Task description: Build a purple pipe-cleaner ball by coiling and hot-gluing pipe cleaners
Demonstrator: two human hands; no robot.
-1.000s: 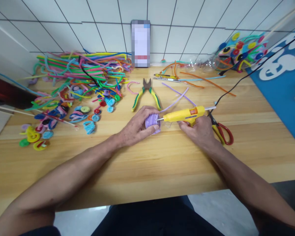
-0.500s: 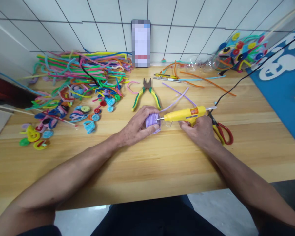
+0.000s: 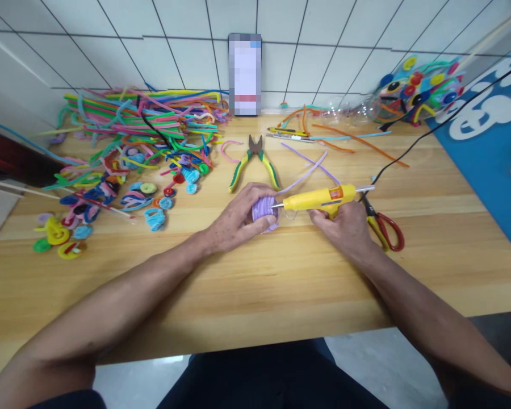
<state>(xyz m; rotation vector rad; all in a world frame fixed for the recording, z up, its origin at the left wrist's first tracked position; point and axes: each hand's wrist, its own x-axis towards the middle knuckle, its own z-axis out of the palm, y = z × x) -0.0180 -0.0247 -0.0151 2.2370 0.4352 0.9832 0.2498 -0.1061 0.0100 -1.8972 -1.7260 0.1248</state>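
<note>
My left hand (image 3: 234, 221) is closed around a coiled purple pipe-cleaner piece (image 3: 264, 210) resting on the wooden table (image 3: 255, 284). A loose purple tail runs from the coil up and to the right. My right hand (image 3: 344, 227) grips the handle of a yellow hot glue gun (image 3: 319, 199). The gun lies nearly level, and its metal nozzle touches the right side of the purple coil. A black cord (image 3: 409, 147) leads from the gun's rear toward the upper right.
Green-handled pliers (image 3: 253, 162) lie just behind the coil. Red-handled scissors (image 3: 383, 227) sit right of my right hand. A big heap of coloured pipe cleaners (image 3: 140, 128) and small coiled pieces (image 3: 111, 199) fills the left. A phone (image 3: 244, 74) leans on the tiled wall.
</note>
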